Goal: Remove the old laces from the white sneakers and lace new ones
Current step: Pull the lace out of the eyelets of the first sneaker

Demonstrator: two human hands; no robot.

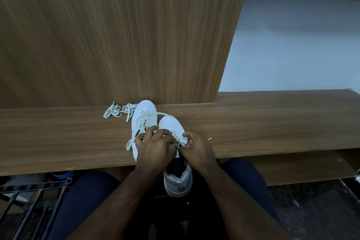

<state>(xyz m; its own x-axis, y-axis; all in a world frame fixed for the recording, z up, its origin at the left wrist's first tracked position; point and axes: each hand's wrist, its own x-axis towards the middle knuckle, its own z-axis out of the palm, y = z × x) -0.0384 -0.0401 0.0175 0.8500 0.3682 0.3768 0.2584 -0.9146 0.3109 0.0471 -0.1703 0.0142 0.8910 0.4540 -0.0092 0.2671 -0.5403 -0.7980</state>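
Wood-grain desk [272,122] in front of you has the nearer sneaker [176,161] lying toe-away, heel hanging off the edge toward you, with your left hand [155,150] and right hand [196,150] both curled in pinching its lace [176,136] right over the eyelets.

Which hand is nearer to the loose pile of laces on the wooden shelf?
Left. The left hand lies just below-right of the lace pile; the right hand is farther right, across the right sneaker.

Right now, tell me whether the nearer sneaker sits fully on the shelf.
No. The nearer sneaker overhangs: its heel juts past the shelf edge, toward the person.
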